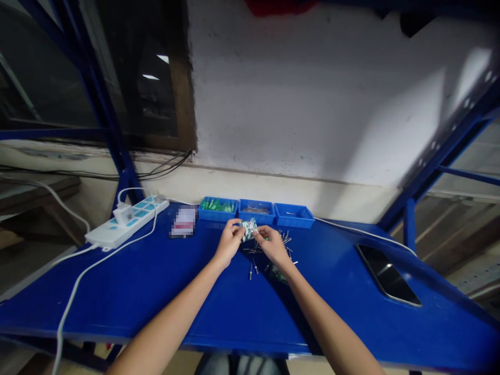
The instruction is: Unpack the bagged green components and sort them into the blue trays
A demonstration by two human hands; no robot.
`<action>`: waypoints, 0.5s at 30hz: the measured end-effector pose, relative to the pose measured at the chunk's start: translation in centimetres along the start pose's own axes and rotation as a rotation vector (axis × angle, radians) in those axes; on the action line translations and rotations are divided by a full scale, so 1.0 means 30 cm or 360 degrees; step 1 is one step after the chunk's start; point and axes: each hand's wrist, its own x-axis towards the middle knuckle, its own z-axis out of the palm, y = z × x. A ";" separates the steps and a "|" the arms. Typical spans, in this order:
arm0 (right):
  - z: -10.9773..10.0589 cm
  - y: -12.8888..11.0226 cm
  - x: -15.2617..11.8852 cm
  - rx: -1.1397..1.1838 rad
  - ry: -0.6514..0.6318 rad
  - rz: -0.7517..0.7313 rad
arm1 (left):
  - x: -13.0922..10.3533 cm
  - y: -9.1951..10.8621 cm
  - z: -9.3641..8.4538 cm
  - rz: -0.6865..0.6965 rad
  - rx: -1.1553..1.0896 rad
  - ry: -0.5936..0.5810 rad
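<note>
Between my two hands is a small shiny plastic packet [249, 229], held up over the blue table. The fingers of my left hand [231, 240] pinch its left side. My right hand [272, 244] grips its lower right edge. What the packet contains is too small to make out. Several thin metal pieces that look like rivets [250, 271] lie loose on the table below and around my right hand. Some greenish material [279, 275] lies partly hidden under my right forearm.
At the back stand three blue bins: one with green packets [217, 204], one with thin pieces [255, 211], one with little visible inside [294, 215]. A white power strip [128, 221] with cables lies left, beside a blurred card [183, 222]. A phone [388, 275] lies right.
</note>
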 end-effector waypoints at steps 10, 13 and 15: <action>0.001 -0.007 -0.005 0.0084 -0.0078 -0.0011 | -0.010 0.002 0.014 0.0008 -0.0105 -0.0175; 0.005 -0.009 -0.008 0.0133 -0.0111 -0.0004 | -0.011 0.003 0.017 0.0018 -0.0163 -0.0161; 0.010 -0.011 -0.010 0.0166 -0.0151 -0.0004 | -0.013 0.004 0.019 0.0016 -0.0156 -0.0173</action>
